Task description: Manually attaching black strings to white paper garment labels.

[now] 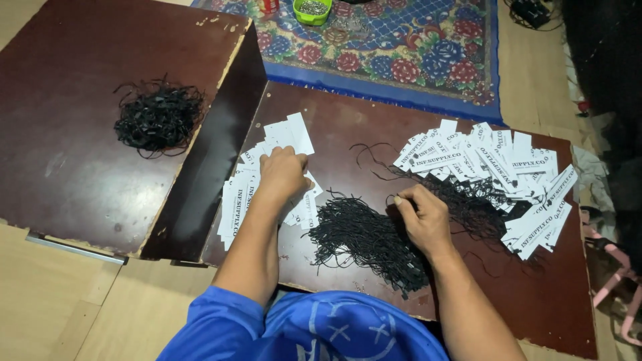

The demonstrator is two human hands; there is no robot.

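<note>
A person in a blue shirt [314, 331] sits over a dark brown wooden tabletop [334, 120], both bare arms stretched across it. The left hand [284, 172] lies palm down on a loose stack of white rectangular paper tags with black print [244, 194], its fingers [289, 155] curled onto the top tags; whether they grip one cannot be told. The right hand [422, 215] rests at the edge of a tangled heap of thin black strings [364, 237], its fingers [400, 200] pinched narrowly together on a strand. A second, wider spread of the same white paper tags [495, 167] lies to the right of that hand, with more black strings [471, 207] partly under it, just beside the hand. To the left, well apart from both hands, another bundle of black strings [158, 117] sits on a second dark brown board [73, 100] that lies beside the tabletop. Beyond the tabletop a blue floral rug [414, 47] covers the pale floor [60, 301], carrying a small green plastic container of metal pieces [312, 9].
</note>
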